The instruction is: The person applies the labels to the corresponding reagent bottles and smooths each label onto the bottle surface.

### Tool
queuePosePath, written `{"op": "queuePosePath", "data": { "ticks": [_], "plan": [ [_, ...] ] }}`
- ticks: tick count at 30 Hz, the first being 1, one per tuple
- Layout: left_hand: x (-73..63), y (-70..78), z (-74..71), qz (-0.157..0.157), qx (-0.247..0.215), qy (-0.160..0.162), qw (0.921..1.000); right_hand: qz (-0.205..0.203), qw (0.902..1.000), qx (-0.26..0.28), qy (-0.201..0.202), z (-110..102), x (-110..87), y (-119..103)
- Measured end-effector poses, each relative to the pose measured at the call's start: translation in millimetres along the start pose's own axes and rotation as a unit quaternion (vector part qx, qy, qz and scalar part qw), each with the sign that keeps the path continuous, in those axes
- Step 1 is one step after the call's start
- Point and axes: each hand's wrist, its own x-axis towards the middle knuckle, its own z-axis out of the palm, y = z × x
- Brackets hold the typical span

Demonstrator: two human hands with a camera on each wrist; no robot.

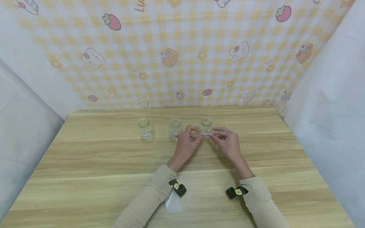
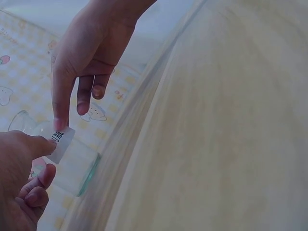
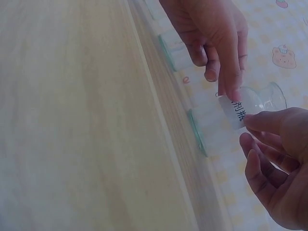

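Observation:
A clear glass jar (image 1: 206,123) stands upright at the back of the table, between my two hands. Across its front lies a small white label (image 3: 234,111) with black printed characters. My left hand (image 1: 186,142) has its thumb on the label's left end and its index finger at the jar's left side. The right hand (image 1: 228,144) mirrors it, thumb on the label's right end and index finger by the jar's right side. In the left wrist view, both thumbs press the label (image 2: 61,144) against the glass; the remaining fingers curl loosely below.
Two more glass jars stand to the left, one labelled jar (image 1: 146,129) further off and another labelled jar (image 1: 175,128) close by my left hand. A pale translucent sheet (image 1: 173,202) lies partly under the left sleeve. A patterned cloth (image 1: 199,76) hangs behind the table.

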Motion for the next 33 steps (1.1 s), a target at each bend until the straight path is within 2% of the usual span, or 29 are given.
{"op": "queuePosePath", "data": {
  "ticks": [8,17,33],
  "plan": [
    [-0.5,-0.3,-0.3,-0.006,-0.008,-0.008,0.9999,-0.004,1.0,0.004,-0.004,0.7,0.0,-2.4],
    [0.2,-1.3,2.1,-0.018,0.005,-0.009,0.9998,0.004,1.0,-0.002,-0.003,-1.3,-0.8,-2.3],
    [0.7,-1.0,2.3,0.009,0.023,-0.006,0.9997,0.013,0.9993,0.035,-0.01,-4.0,-0.7,0.4]
  ]
}}
